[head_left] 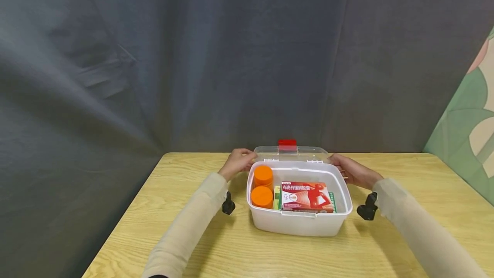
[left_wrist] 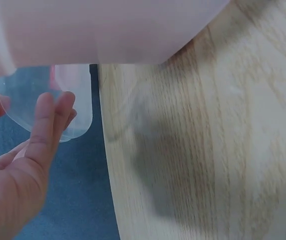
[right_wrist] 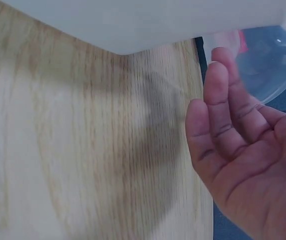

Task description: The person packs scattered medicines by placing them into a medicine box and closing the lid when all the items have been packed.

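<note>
A white plastic storage box [head_left: 297, 225] stands uncovered on the table, its clear lid [head_left: 305, 156] raised behind the back rim, with a red latch [head_left: 287, 143] at the lid's far edge. My left hand [head_left: 240, 161] pinches the lid's left end, fingers on one side and thumb on the other in the left wrist view. At the opposite end, my right hand [head_left: 354, 170] holds the lid between thumb and fingers. Inside the box, two orange-capped bottles [head_left: 262, 196] stand at the left beside a red and white medicine carton [head_left: 306, 196], with green cartons [head_left: 332, 200] partly hidden behind it.
The wooden table [head_left: 162, 226] ends just behind the lid, where a dark grey curtain [head_left: 247, 55] hangs. Another dark curtain drops along the left side. A green patterned panel [head_left: 463, 128] borders the table at the right.
</note>
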### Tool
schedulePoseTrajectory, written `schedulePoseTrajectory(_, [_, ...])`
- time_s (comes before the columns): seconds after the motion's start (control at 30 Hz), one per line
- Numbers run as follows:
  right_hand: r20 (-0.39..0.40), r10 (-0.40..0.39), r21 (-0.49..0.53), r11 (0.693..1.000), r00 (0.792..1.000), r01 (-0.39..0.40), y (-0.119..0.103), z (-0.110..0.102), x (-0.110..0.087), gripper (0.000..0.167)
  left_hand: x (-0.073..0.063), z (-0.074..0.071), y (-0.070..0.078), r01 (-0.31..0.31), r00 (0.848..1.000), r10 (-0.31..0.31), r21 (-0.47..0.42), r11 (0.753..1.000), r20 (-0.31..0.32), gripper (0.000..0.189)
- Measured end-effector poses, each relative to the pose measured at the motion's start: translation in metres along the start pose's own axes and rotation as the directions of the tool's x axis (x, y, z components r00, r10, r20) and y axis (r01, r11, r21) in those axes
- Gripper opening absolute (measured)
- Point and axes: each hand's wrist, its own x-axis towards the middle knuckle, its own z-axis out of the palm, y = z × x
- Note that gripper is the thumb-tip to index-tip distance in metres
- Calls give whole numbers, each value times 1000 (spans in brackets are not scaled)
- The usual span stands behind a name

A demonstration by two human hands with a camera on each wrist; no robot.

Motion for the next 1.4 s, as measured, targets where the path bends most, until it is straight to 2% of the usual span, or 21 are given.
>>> schedulePoseTrajectory(0.27, [62, -108, 83, 991, 992, 103, 6, -3, 2, 34, -1, 4, 2, -31, 999, 30, -54, 998, -13, 40])
schedulePoseTrajectory(0.47, [86, -134, 151, 981, 987, 120, 3, -5, 1, 35, -1, 4, 6, -50, 999, 48, -104, 993, -25, 42])
schedulePoseTrajectory(1.03, [13, -105, 183, 978, 994, 101, -4, -8, -3, 26, -3, 7, 16, -65, 998, 60, -177, 982, -31, 43])
schedulePoseTrajectory(1.07, [3, -101, 184, 978, 995, 99, -5, -8, -4, 25, 1, 7, 12, -66, 998, 60, -183, 981, -36, 44])
schedulePoseTrajectory(1.4, [-66, -121, 200, 971, 990, 132, -9, -6, -4, 24, 4, 6, 13, -68, 997, 60, -216, 974, -45, 46])
